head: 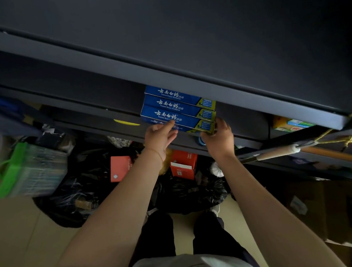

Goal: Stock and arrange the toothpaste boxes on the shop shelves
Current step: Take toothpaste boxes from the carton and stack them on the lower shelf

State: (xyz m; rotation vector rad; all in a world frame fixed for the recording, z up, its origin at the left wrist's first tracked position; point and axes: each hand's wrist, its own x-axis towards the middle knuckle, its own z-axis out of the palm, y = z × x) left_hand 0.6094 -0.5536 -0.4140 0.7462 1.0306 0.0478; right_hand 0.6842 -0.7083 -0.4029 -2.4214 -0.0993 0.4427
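Boxes of toothpaste (pixel 179 109), blue with white script, sit stacked on the dark shelf (pixel 243 108). Our left hand (pixel 160 138) touches the front box with straight fingers; our right hand (pixel 218 138) curls its fingers round that box's green end. Red cartons (pixel 183 163) lie on the floor below.

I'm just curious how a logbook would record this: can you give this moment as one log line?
left hand: fingers touching front blue toothpaste box | right hand: gripping its green end | row of blue boxes on dark shelf | step: aligning

Dim, shadowed shelving; left edge blurred, warped
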